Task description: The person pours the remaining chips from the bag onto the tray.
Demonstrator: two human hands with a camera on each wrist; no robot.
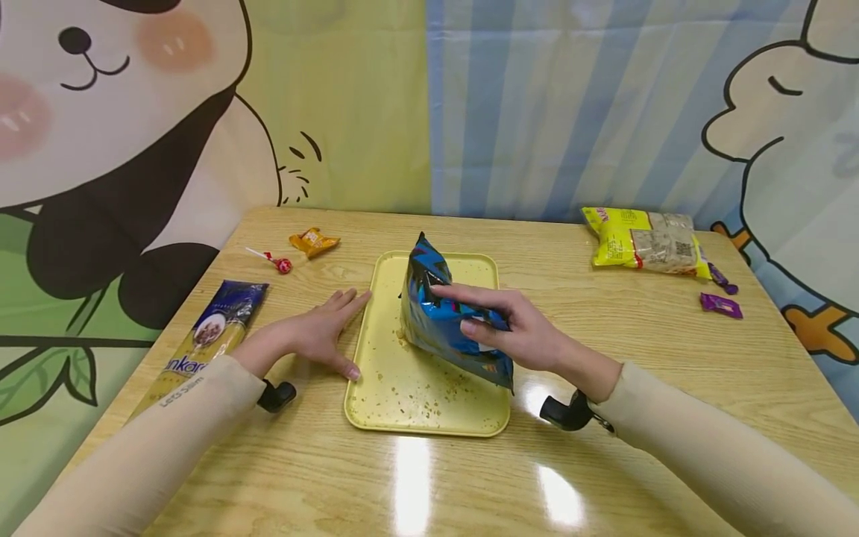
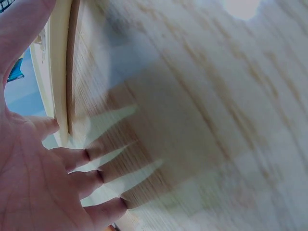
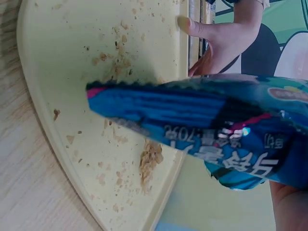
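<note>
My right hand (image 1: pixel 526 335) grips a blue chip bag (image 1: pixel 436 328) by its side, with the index finger stretched along it. The bag stands tilted over a yellow tray (image 1: pixel 371 416) strewn with crumbs. In the right wrist view the bag's crimped end juts over the tray, and a small heap of crumbs (image 3: pixel 150 159) lies beneath. On the tray's left side, my left hand (image 1: pixel 322 332) spreads its fingers on the table, with thumb and fingertip at the rim. The left wrist view shows its palm (image 2: pixel 33 178) beside the tray wall (image 2: pixel 58 57).
A long blue-and-gold packet (image 1: pixel 231 317) lies under the left forearm. Farther back are a red lollipop (image 1: pixel 283 265) and an orange-wrapped candy (image 1: pixel 314 242). At the back right lie a yellow snack bag (image 1: pixel 620 235) and purple-wrapped sweets (image 1: pixel 721 305). A printed curtain (image 1: pixel 376 112) hangs behind the table.
</note>
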